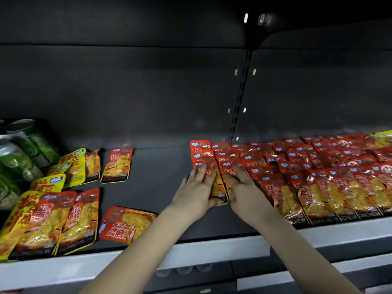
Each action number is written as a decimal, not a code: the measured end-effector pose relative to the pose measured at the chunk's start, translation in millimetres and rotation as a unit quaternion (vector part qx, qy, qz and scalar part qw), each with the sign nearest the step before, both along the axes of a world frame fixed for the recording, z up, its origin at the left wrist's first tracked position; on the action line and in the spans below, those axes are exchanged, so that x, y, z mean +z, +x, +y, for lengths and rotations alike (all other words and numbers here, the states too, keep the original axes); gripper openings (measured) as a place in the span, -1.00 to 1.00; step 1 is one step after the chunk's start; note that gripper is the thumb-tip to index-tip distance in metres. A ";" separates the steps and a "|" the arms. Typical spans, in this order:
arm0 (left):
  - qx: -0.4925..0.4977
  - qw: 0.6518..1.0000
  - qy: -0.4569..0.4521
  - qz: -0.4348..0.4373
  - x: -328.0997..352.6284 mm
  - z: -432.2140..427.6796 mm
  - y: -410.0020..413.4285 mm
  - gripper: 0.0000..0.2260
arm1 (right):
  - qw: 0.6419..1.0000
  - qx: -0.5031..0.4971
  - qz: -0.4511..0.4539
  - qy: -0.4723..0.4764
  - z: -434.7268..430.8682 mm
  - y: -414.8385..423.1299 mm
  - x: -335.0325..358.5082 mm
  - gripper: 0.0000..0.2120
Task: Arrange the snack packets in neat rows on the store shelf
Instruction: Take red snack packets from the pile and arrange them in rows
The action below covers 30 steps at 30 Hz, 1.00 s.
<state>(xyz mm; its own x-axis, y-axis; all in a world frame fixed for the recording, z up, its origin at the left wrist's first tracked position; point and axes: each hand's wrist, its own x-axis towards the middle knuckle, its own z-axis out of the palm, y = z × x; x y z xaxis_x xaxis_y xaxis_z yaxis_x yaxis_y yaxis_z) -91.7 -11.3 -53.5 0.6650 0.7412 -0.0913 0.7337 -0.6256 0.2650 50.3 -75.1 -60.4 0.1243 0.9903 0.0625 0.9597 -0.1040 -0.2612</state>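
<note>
We are resting our left grip [198, 187] flat, fingers spread, on the leftmost column of red packets [200, 149] near the middle of the shelf [161, 177], thumb touching the front packet's lower edge. Our right grip [242, 187] is pressing, fingers spread, on the next column [224, 154]. Beyond it, packed rows [328, 177] are covering the shelf's right end; loose packets [127, 223] are lying at its left end.

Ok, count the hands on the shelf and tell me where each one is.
2. The left hand rests flat on the leftmost stack of red packets; the right hand rests flat on the next stack. No others show.
</note>
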 end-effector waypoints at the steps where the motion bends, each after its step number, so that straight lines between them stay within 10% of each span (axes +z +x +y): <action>1: -0.006 1.000 -0.016 0.002 -0.4 1.8 1.4 -0.26 | 1.000 0.002 0.002 -0.003 0.9 -0.8 -1.3 -0.43; 17: 0.019 0.997 -0.007 -0.072 2.8 12.0 -4.5 -0.36 | 0.997 0.006 0.023 0.068 21.1 -16.1 16.4 -0.47; 30: 0.250 0.966 0.054 -0.025 14.0 24.6 -163.7 -0.50 | 0.971 0.199 0.124 0.055 84.5 -163.5 24.4 -0.63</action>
